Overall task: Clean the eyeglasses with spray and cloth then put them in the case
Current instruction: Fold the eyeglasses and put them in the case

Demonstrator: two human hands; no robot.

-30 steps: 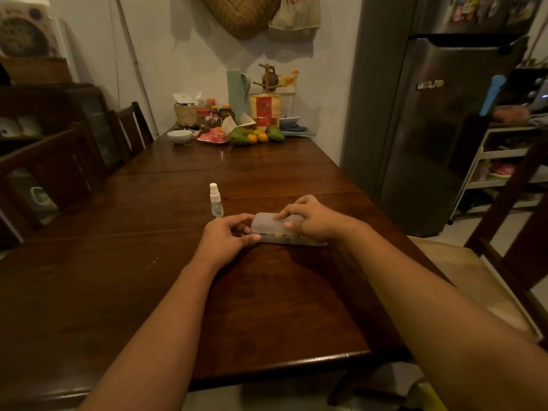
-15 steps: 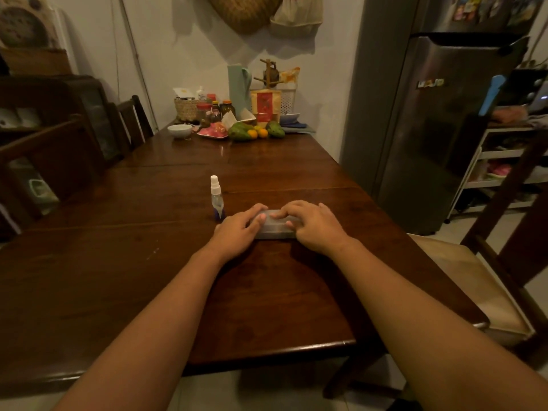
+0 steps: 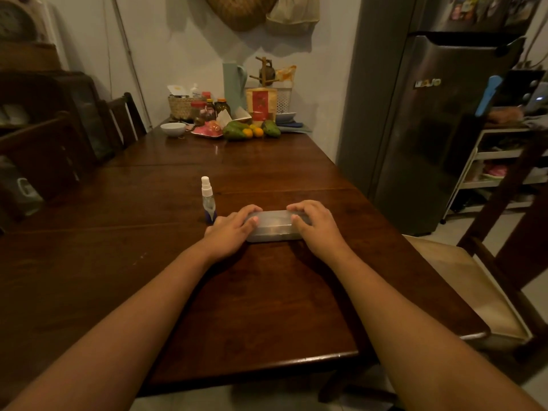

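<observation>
Both forearms reach fwd from the near edge, converging mid-scene. L hand (image 3: 229, 232) lies palm-down, fingers curled over the left end of the eyeglass case (image 3: 274, 225). R hand (image 3: 315, 229) mirrors it on the right end.

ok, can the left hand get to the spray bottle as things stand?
Probably yes. The spray bottle stands upright just beyond the left hand, with nothing between them. That hand grips the left end of the case, so it would have to let go first.
</observation>
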